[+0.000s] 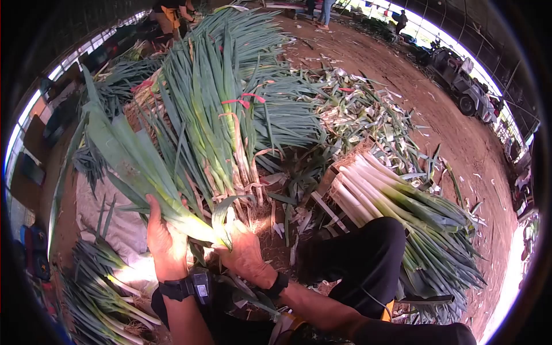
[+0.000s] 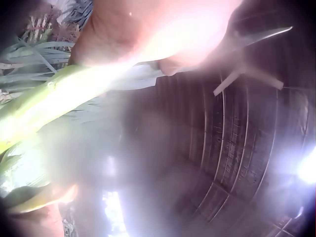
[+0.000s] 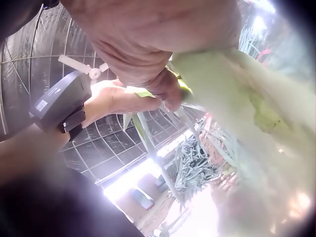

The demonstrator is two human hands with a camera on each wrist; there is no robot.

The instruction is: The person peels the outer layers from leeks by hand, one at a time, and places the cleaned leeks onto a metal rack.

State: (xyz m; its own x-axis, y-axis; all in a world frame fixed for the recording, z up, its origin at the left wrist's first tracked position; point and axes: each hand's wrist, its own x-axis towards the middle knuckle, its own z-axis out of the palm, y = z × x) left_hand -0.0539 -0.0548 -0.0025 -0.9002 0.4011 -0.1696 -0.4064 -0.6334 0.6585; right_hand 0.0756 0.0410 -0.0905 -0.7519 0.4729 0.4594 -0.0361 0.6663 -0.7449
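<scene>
Holding one leek (image 1: 167, 195), left hand (image 1: 164, 244) under stalk, right hand (image 1: 244, 253) seemingly pinching base

— Where does each camera sit?

— The head camera looks steeply down from above through a round fisheye lens. It takes in both hands close below, the left hand (image 1: 167, 244) and right hand (image 1: 244, 253), with the leek (image 1: 144, 172) they share, and heaps of leeks (image 1: 230, 109) stretching away across a dirt floor (image 1: 460, 144).

— And the wrist cameras?

— Both sit very near and tilt upward toward a ribbed roof (image 2: 237, 148). The left wrist view is pressed against the left hand (image 2: 148, 29) and the leek (image 2: 54, 98), washed with glare. The right wrist view looks past the right hand (image 3: 148, 44) to the left hand (image 3: 116, 98).

— What do they share?

— The leek and the hands.
</scene>
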